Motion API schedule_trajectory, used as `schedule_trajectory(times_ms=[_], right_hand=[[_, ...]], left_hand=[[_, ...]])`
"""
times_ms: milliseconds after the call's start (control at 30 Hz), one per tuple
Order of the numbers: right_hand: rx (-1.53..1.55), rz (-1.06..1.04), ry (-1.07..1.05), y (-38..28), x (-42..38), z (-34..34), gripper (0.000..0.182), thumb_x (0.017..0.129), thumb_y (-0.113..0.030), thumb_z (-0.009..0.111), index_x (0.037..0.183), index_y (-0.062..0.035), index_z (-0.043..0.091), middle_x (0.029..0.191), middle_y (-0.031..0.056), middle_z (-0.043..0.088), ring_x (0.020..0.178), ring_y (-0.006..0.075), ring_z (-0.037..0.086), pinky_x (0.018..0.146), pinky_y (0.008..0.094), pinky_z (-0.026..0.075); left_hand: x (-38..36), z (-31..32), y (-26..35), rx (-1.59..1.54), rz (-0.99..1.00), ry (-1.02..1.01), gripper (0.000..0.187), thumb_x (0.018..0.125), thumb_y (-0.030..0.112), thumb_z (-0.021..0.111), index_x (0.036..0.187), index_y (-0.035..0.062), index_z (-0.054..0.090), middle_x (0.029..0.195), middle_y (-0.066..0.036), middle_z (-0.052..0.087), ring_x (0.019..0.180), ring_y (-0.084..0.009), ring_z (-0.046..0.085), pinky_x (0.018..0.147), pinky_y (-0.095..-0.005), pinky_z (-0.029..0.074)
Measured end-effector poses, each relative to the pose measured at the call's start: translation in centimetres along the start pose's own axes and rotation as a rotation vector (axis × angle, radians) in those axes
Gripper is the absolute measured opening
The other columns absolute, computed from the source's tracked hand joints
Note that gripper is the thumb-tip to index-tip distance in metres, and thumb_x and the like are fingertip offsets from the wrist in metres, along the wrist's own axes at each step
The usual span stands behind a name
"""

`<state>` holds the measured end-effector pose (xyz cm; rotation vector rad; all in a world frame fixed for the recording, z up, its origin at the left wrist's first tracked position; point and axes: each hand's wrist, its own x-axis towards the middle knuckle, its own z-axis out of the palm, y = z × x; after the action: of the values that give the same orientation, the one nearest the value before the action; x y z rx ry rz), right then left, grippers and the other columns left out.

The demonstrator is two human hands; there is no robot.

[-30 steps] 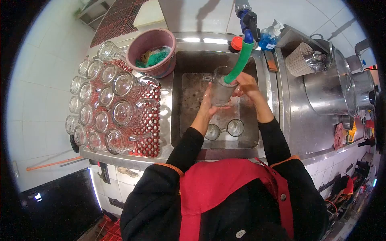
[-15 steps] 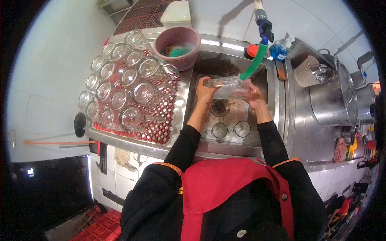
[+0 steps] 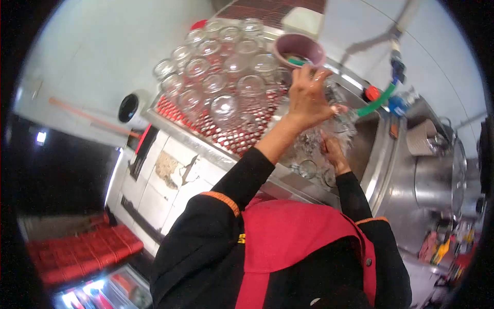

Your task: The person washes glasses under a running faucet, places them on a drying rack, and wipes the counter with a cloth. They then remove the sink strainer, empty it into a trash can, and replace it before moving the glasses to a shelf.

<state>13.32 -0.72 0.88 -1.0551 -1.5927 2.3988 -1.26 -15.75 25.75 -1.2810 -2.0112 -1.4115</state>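
Observation:
My left hand [image 3: 309,98] is raised over the sink's left side, just below the pink tub [image 3: 284,50]. Its fingers are curled around a clear glass mug [image 3: 334,93], which is partly lost in splashing water. Lower in the sink [image 3: 364,147], my right hand [image 3: 334,153] sits under the spray, its fingers blurred and partly covered by water. The green hose [image 3: 378,103] pours onto the spot between my hands. Near the sink's front edge stand two glass mugs, one [image 3: 307,169] left of the other [image 3: 329,178].
Many upturned glass mugs [image 3: 213,82] crowd a red perforated mat [image 3: 231,135] on the left drainboard. Green material lies inside the pink tub. Right of the sink are a blue bottle [image 3: 397,105], a beige holder with utensils [image 3: 422,138] and a large steel pot [image 3: 437,180].
The view has turned, shifting the sink rightward. My left hand has risen toward the pink tub, away from my right hand; both held the glass mug before. Water now splashes widely.

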Motion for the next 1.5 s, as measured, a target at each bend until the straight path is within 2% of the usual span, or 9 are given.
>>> schedule_trajectory(times_ms=[67, 200, 300, 367, 700, 933, 1067, 1467, 1500], right_hand=[[-0.475, 0.154, -0.006, 0.1, 0.4, 2.1, 0.029, 0.076, -0.033, 0.062, 0.091, -0.0109, 0.051, 0.077, 0.0031, 0.055, 0.062, 0.0069, 0.048, 0.049, 0.0215, 0.036], [-1.58, -0.541, -0.193, 3.4, -1.4, 5.7, 0.063, 0.058, -0.039, 0.073, 0.106, -0.0071, 0.047, 0.088, 0.0202, 0.057, 0.086, 0.0337, 0.053, 0.072, 0.0388, 0.043], [-1.787, -0.374, -0.316, 12.2, 3.4, 1.6, 0.076, 0.051, -0.039, 0.074, 0.112, -0.0057, 0.044, 0.095, 0.0255, 0.055, 0.097, 0.0431, 0.047, 0.084, 0.0446, 0.038], [-1.763, -0.296, -0.343, 12.2, 3.6, 0.7, 0.075, 0.051, -0.038, 0.073, 0.112, -0.0053, 0.044, 0.096, 0.0258, 0.055, 0.097, 0.042, 0.048, 0.084, 0.0435, 0.039], [-1.535, -0.158, -0.003, 5.0, 1.3, 3.8, 0.079, 0.045, -0.032, 0.077, 0.111, -0.0016, 0.045, 0.104, 0.0215, 0.053, 0.094, 0.0337, 0.054, 0.081, 0.0376, 0.043], [-1.073, -0.317, 0.258, 0.6, 4.1, -1.2, 0.075, 0.042, -0.019, 0.08, 0.107, -0.0019, 0.047, 0.103, 0.0189, 0.054, 0.097, 0.0315, 0.052, 0.079, 0.037, 0.043], [-1.299, -0.474, 0.467, -3.2, 2.6, -1.6, 0.076, 0.045, -0.022, 0.077, 0.109, 0.0015, 0.045, 0.105, 0.0186, 0.052, 0.101, 0.0316, 0.05, 0.085, 0.0351, 0.04], [-0.998, -0.617, 0.501, -8.2, -0.5, -1.0, 0.069, 0.051, -0.019, 0.069, 0.112, -0.0068, 0.04, 0.092, 0.0115, 0.049, 0.084, 0.0237, 0.053, 0.073, 0.0348, 0.046], [-0.556, -0.613, 0.311, -8.3, -1.1, -1.0, 0.066, 0.055, -0.018, 0.069, 0.113, -0.0067, 0.039, 0.092, 0.0111, 0.049, 0.082, 0.0221, 0.053, 0.072, 0.0341, 0.047]], left_hand=[[1.5, -2.7, -0.2, 0.07, 0.047, 0.076, 0.07, 0.04, 0.041, 0.08, 0.097, 0.0104, 0.054, 0.095, -0.013, 0.049, 0.092, -0.0301, 0.048, 0.076, -0.038, 0.041], [4.5, -9.1, -1.9, 0.086, 0.142, 0.315, 0.073, 0.035, 0.04, 0.082, 0.094, 0.009, 0.053, 0.09, -0.014, 0.047, 0.09, -0.0313, 0.046, 0.076, -0.0373, 0.04], [6.4, -15.5, -4.3, 0.173, 0.208, 0.401, 0.069, 0.043, 0.044, 0.08, 0.098, 0.011, 0.055, 0.091, -0.013, 0.049, 0.092, -0.0277, 0.047, 0.075, -0.0365, 0.041], [6.4, -20.2, -0.8, 0.312, -0.179, 0.38, 0.072, 0.049, 0.033, 0.083, 0.104, -0.0009, 0.051, 0.095, -0.016, 0.051, 0.087, -0.0282, 0.053, 0.074, -0.037, 0.047], [3.4, -35.6, -13.3, 1.12, -0.119, 0.523, 0.068, 0.047, 0.042, 0.078, 0.106, 0.0175, 0.056, 0.096, -0.012, 0.05, 0.094, -0.0279, 0.046, 0.077, -0.0383, 0.042], [0.1, -35.4, -18.9, 1.162, -0.354, 0.241, 0.066, 0.049, 0.035, 0.078, 0.109, 0.022, 0.054, 0.103, -0.009, 0.048, 0.096, -0.0288, 0.045, 0.079, -0.0382, 0.043], [-1.3, -33.6, -22.0, 1.112, -0.302, 0.03, 0.069, 0.048, 0.024, 0.08, 0.111, 0.0247, 0.052, 0.104, -0.009, 0.047, 0.096, -0.028, 0.045, 0.077, -0.0375, 0.044], [-2.0, -30.3, -27.9, 0.959, -0.128, -0.182, 0.084, 0.039, 0.009, 0.078, 0.116, 0.0244, 0.046, 0.112, -0.007, 0.048, 0.1, -0.0306, 0.044, 0.084, -0.0384, 0.04], [-2.0, -30.2, -27.8, 0.956, -0.127, -0.191, 0.084, 0.039, 0.009, 0.078, 0.116, 0.0244, 0.046, 0.112, -0.007, 0.048, 0.1, -0.0306, 0.044, 0.084, -0.0384, 0.04]])
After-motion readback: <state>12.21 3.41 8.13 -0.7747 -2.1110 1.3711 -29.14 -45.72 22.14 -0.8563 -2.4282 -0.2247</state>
